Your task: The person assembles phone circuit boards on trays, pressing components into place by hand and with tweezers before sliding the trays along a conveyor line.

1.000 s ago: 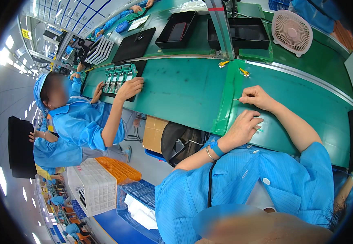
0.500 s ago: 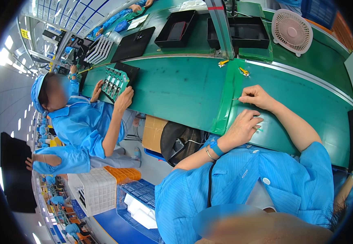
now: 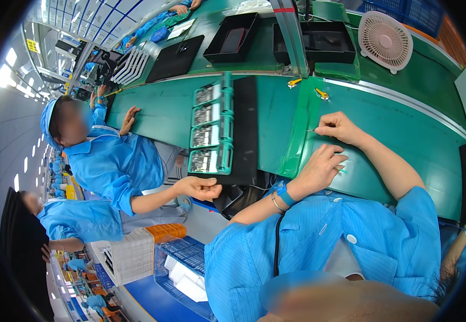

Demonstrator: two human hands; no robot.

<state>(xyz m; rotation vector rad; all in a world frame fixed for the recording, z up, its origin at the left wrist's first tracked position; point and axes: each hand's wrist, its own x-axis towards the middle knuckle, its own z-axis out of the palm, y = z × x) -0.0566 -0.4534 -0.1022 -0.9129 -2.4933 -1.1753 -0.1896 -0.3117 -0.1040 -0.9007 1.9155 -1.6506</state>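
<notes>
My right hand (image 3: 341,129) is closed in a pinch above the green work surface (image 3: 380,134). A thin metal tool (image 3: 311,130), its kind too small to tell, sticks out from the fingertips to the left. Closer to my body, my left hand (image 3: 324,165) curls its fingers downward, with a blue band and a bracelet on the wrist. A small bright green piece (image 3: 343,170) shows at its fingertips; what it belongs to is hidden. Left of my hands, a black tray (image 3: 245,129) carries several green-framed circuit boards (image 3: 211,129). A co-worker's hand (image 3: 200,188) is at its near corner.
Two yellow-handled fittings (image 3: 322,94) sit by the metal rail beyond my hands. Farther back are open black boxes (image 3: 233,37), an upright post (image 3: 291,37) and a pale fan (image 3: 386,42). White crates (image 3: 128,255) stand on the floor at lower left.
The tray with the circuit boards has moved right along the bench, toward me, with the co-worker's arm reaching after it. Another person's black panel at far left has shifted. My hands have stayed in place.
</notes>
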